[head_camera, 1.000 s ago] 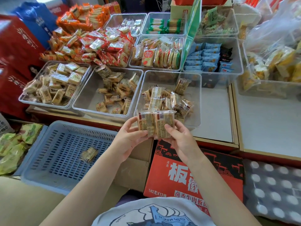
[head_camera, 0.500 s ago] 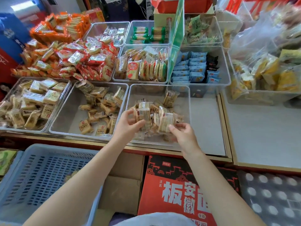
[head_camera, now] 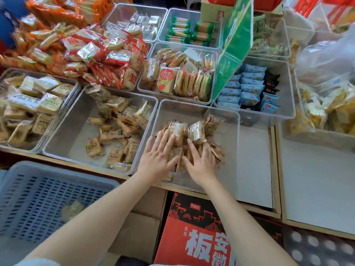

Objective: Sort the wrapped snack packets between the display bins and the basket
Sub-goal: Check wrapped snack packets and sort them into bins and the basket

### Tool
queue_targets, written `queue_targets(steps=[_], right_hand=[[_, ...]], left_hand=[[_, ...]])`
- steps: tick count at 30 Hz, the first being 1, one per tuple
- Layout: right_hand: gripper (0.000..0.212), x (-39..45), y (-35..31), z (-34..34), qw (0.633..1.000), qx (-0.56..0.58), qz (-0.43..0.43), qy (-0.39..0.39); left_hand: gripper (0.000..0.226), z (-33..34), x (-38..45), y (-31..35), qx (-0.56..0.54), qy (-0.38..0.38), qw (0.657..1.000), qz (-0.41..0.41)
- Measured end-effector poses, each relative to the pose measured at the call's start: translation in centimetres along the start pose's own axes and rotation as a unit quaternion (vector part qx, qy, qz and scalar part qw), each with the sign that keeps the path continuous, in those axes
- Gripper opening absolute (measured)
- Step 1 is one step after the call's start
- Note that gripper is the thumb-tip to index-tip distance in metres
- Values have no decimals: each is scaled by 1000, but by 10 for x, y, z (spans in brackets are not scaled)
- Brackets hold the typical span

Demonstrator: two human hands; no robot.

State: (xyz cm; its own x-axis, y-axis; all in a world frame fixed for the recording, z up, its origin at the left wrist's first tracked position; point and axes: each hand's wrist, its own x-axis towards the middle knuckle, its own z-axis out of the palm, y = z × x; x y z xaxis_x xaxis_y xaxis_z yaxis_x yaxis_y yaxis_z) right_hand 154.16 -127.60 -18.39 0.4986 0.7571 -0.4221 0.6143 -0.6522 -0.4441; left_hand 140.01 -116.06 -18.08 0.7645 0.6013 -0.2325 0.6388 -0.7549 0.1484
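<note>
- Clear plastic bin (head_camera: 233, 150) at the front of the desk (head_camera: 253, 169) holds a loose heap of tan packets (head_camera: 196, 139); both hands are down inside it.
- Left hand (head_camera: 156, 157) lies flat on the near-left side of the heap, fingers straight and spread, pressing rather than gripping.
- Right hand (head_camera: 201, 164) rests just beside it on the heap, fingers stretched forward over the wrappers; no packet appears pinched, though motion blur hides its fingertips.
- Two packets at the top of the heap stand tilted just beyond the fingers, apart from any grasp.
- Blue basket (head_camera: 38, 204) sits low at the left, below the desk edge, with what looks like a single pale packet (head_camera: 72, 209) on its slatted floor.
- Neighbouring bin (head_camera: 63, 139) to the left carries similar tan packets scattered thinly, much of its floor bare.
- Judged from this, sorting is only partly done: the basket has nearly nothing in it, while the front bin's heap is unordered.
- Likely step in hand: flattening or gathering the heap in the front bin.
- Left to do, as it seems: tidying this heap and dealing with the one packet in the basket; whether it belongs there cannot be told.
</note>
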Motion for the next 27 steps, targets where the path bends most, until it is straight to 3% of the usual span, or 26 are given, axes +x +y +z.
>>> queue_targets(steps=[6, 9, 15, 20, 23, 27], right_hand=[[57, 9, -20, -33, 985, 165, 55, -1], [62, -10, -36, -36, 988, 140, 55, 36], [71, -30, -109, 5, 979, 194, -53, 36], [49, 10, -189, 22, 969, 216, -110, 44], [56, 48, -230, 31, 964, 253, -80, 13], [74, 92, -251, 49, 972, 233, -21, 33]], left_hand=[[88, -12, 10, -7, -13, 0, 999, -30], [82, -15, -19, -23, -79, 57, 993, -66], [81, 1, -95, -122, -127, 118, 964, -202], [84, -22, -79, -206, -101, 142, 954, -243], [76, -34, -52, -245, -76, 140, 954, -253], [78, -29, -39, -264, -58, 117, 954, -270]])
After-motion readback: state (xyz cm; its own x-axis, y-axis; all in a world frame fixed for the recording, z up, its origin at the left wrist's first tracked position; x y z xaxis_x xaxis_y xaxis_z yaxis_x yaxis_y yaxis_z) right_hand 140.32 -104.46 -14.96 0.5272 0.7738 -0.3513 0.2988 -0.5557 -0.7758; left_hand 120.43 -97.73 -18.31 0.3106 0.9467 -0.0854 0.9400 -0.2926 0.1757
